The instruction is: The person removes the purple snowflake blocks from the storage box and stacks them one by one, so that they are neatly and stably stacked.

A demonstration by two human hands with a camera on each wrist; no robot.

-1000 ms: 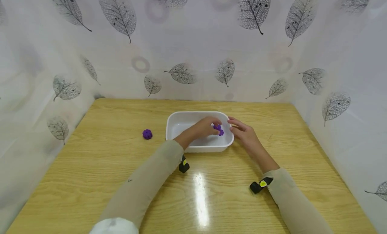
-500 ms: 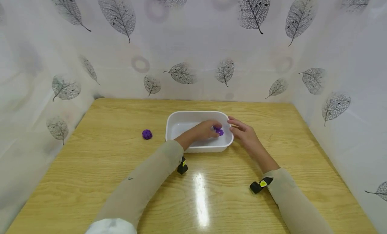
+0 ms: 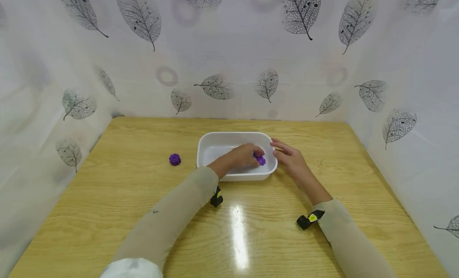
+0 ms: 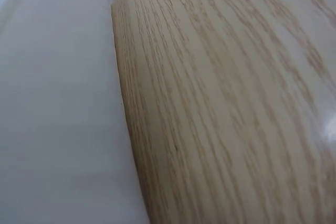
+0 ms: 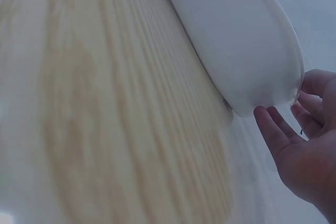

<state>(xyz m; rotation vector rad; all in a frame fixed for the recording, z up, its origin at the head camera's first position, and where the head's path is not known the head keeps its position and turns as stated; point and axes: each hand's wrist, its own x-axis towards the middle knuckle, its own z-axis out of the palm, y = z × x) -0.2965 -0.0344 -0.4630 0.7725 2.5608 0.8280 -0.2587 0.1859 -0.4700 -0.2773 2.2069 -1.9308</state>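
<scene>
A white plastic tub [image 3: 211,176] stands mid-table, its right end also in the right wrist view. My left hand [image 3: 242,155] reaches inside it, fingers curled and gripping purple flower-shaped pieces [image 3: 261,161] near the tub's right end. The hand partly covers these pieces, so how many there are and how they join cannot be told. At the tub's right end, my right hand [image 3: 293,158] touches the rim and outer wall with extended fingers [image 5: 270,127]. The left wrist view shows mostly sleeve and tabletop.
To the left of the tub, a ribbed, round purple piece [image 3: 175,159] lies on the wooden table [image 3: 136,198]. A leaf-printed curtain [image 3: 229,50] encloses the back and sides of the table. Each wrist carries a black camera mount [image 3: 304,221].
My left fingers have drawn in around the purple pieces, which have turned and shifted slightly nearer to me. My right hand and the tub stay in place.
</scene>
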